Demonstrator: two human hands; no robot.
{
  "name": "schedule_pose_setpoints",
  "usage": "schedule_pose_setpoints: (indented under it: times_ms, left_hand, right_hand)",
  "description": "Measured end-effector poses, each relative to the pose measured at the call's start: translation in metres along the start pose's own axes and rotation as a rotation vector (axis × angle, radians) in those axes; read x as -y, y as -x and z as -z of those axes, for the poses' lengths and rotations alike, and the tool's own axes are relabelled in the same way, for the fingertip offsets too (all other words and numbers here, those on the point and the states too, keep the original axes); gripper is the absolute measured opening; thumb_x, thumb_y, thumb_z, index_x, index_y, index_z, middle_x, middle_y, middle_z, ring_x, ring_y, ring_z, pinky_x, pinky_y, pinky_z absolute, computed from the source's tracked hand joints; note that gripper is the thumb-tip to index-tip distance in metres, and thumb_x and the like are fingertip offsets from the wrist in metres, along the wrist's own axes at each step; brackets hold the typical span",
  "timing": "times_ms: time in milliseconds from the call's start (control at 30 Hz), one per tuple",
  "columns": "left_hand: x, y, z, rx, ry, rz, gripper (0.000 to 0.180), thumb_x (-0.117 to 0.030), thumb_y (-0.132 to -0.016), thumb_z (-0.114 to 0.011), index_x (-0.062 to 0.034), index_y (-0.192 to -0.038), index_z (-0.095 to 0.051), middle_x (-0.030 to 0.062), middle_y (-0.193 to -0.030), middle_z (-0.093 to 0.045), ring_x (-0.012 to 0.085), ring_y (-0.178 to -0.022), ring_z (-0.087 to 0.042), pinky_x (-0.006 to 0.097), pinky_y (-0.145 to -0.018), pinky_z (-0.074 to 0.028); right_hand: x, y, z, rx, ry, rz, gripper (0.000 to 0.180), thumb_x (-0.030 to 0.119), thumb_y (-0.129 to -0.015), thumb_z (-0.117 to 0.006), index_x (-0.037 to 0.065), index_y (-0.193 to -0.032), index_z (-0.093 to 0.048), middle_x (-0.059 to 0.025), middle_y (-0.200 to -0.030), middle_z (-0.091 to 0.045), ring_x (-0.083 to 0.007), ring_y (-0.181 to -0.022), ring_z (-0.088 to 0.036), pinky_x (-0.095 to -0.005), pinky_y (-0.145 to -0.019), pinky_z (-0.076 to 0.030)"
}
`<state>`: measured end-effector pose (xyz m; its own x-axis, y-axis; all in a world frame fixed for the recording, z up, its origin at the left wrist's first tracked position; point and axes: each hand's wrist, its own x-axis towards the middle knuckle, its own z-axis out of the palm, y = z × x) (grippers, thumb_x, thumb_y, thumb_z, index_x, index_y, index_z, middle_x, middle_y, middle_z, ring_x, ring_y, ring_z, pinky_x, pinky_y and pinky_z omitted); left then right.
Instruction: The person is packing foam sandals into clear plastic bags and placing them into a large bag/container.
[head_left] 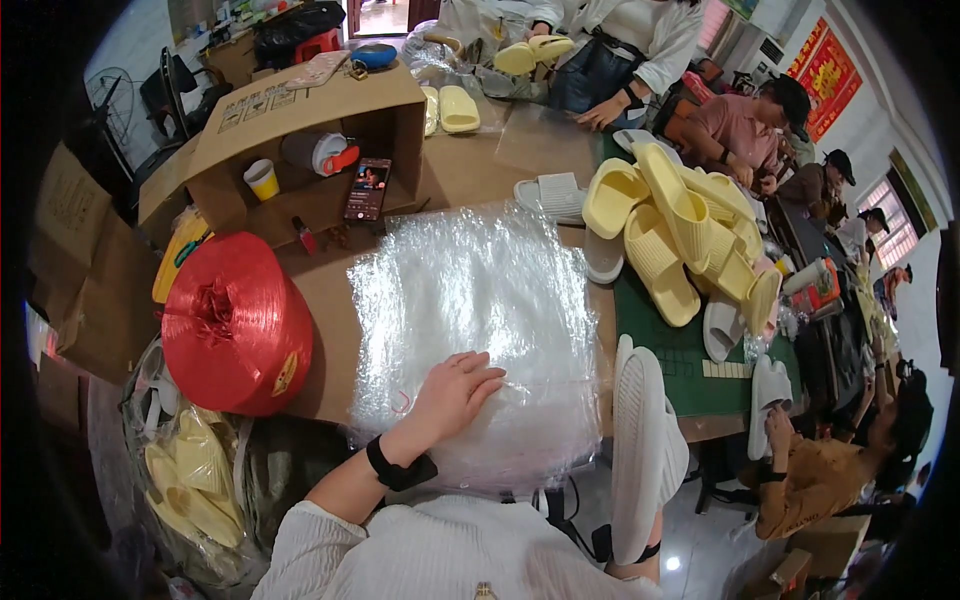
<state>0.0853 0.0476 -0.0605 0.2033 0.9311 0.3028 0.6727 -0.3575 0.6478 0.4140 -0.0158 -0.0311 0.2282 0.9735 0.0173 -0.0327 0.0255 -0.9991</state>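
My left hand [460, 395] lies on a thick stack of clear plastic bags [470, 270], its fingers stretched out across the film near the stack's front part. To the right, a pair of pale grey-white slippers [640, 450] stands on end, sole against sole or nearly so, beyond the table's front edge. My right wrist comes up beneath them; the slippers hide the hand that holds them. A heap of yellow slippers [680, 230] is piled on a green mat [640, 330] right of the bags, with some white slippers [725, 325] around it.
A large red roll of plastic twine [235, 325] stands left of the bags. Behind it, an open cardboard box [300, 110] holds a phone [368, 190] and a yellow cup [261, 180]. Bagged yellow slippers [200, 470] sit low at left. Other people work across and to the right.
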Motion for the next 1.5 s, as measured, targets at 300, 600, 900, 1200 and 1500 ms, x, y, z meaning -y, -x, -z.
schedule_pose_setpoints:
  times_ms: [300, 600, 900, 1200, 1500]
  left_hand:
    - [0.006, 0.004, -0.005, 0.102, 0.085, 0.040, 0.036, -0.032, -0.088, -0.069, -0.0085, -0.116, -0.070, 0.0170, -0.133, -0.058, 0.0351, -0.126, -0.050, 0.044, -0.107, -0.040]
    - [0.008, 0.011, -0.007, 0.081, -0.087, -0.107, 0.042, -0.022, -0.080, -0.076, -0.0062, -0.118, -0.067, 0.0166, -0.138, -0.054, 0.0382, -0.126, -0.050, 0.043, -0.105, -0.043]
    - [-0.012, -0.008, 0.003, -0.113, 0.110, 0.075, 0.019, -0.015, -0.094, -0.060, -0.0070, -0.106, -0.072, 0.0135, -0.116, -0.069, 0.0323, -0.101, -0.066, 0.038, -0.088, -0.053]
    - [-0.045, -0.006, 0.018, -0.088, 0.006, -0.153, 0.024, -0.014, -0.089, -0.066, -0.0062, -0.110, -0.071, 0.0115, -0.126, -0.064, 0.0327, -0.115, -0.060, 0.038, -0.093, -0.050]
    - [-0.058, 0.005, 0.006, -0.056, 0.188, -0.317, 0.027, -0.010, -0.088, -0.067, -0.0051, -0.114, -0.070, 0.0117, -0.139, -0.056, 0.0361, -0.135, -0.045, 0.044, -0.107, -0.043]
  right_hand:
    - [0.008, 0.009, -0.003, -0.004, -0.053, -0.051, 0.032, 0.007, -0.091, -0.063, -0.005, -0.121, -0.062, -0.0096, -0.111, -0.069, -0.0158, -0.095, -0.068, -0.0293, -0.084, -0.054]
    - [0.032, 0.005, -0.017, 0.125, 0.347, 0.105, 0.035, 0.003, -0.092, -0.059, -0.005, -0.126, -0.058, -0.0098, -0.116, -0.068, -0.0157, -0.096, -0.067, -0.0296, -0.086, -0.055]
    - [0.030, 0.004, -0.042, 0.451, 0.473, 0.151, 0.012, 0.004, -0.078, -0.069, -0.002, -0.089, -0.069, -0.0119, -0.078, -0.064, -0.0189, -0.070, -0.061, -0.0314, -0.065, -0.047]
    - [0.031, -0.003, -0.064, 0.400, 0.895, 0.325, 0.020, 0.013, -0.082, -0.068, -0.001, -0.075, -0.056, -0.0172, -0.073, -0.057, -0.0375, -0.064, -0.059, -0.0439, -0.056, -0.045]
    - [-0.013, -0.038, -0.116, 0.301, 0.864, 0.546, 0.019, 0.013, -0.085, -0.067, -0.001, -0.084, -0.054, -0.0200, -0.079, -0.056, -0.0400, -0.075, -0.059, -0.0477, -0.063, -0.047]
